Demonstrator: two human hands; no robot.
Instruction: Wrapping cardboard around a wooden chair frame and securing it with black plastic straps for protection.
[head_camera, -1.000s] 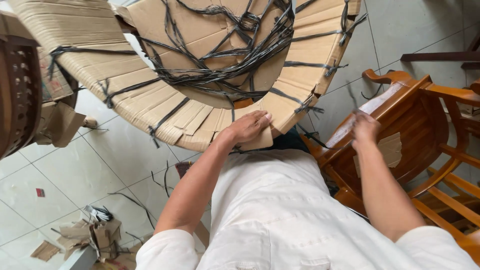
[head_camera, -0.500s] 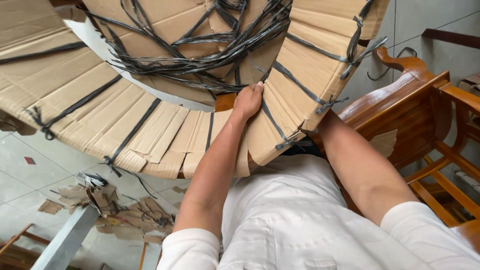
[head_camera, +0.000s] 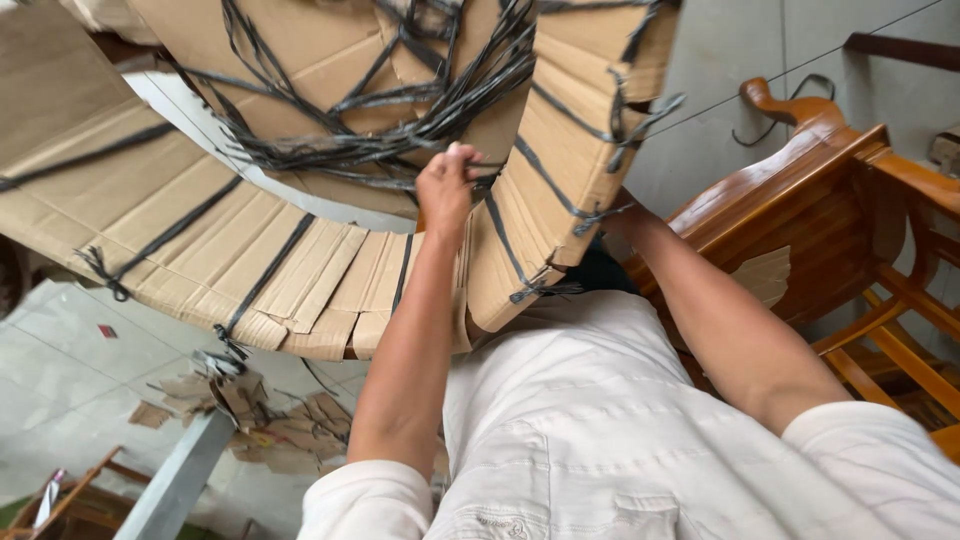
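Cardboard (head_camera: 250, 270): ring-shaped bundle of folded brown sheets, filling the upper picture, tilted and raised above the person's lap.
Straps (head_camera: 400, 140): black bands crossing the cardboard's inner side in a tangle, others running across its outer sheets; loose ends hang off its right edge.
Chair (head_camera: 830, 190): polished wood, right of the cardboard, just beside the person's right arm; a scrap of cardboard lies against its side.
Scraps (head_camera: 260, 420): torn cardboard pieces on the tiled floor, below the cardboard's left half.
Bar (head_camera: 180, 485): pale grey, slanting on the floor below the cardboard, next to the scraps.
Floor (head_camera: 60, 370): light tiles, below and left of the cardboard.
In the way: the cardboard's right fold covers the right hand entirely; only the forearm shows, running up behind that fold.
Left hand (head_camera: 445, 190): at the cardboard's inner rim, fingers curled together around the straps there, thumb side toward the sheets; it grips straps, and the knuckles touch the cardboard edge.
Right hand: out of sight behind the cardboard; cannot tell whether its fingers are spread or closed, nor what it touches.
Clothes (head_camera: 580, 430): white shirt, below the cardboard, filling the lower picture.
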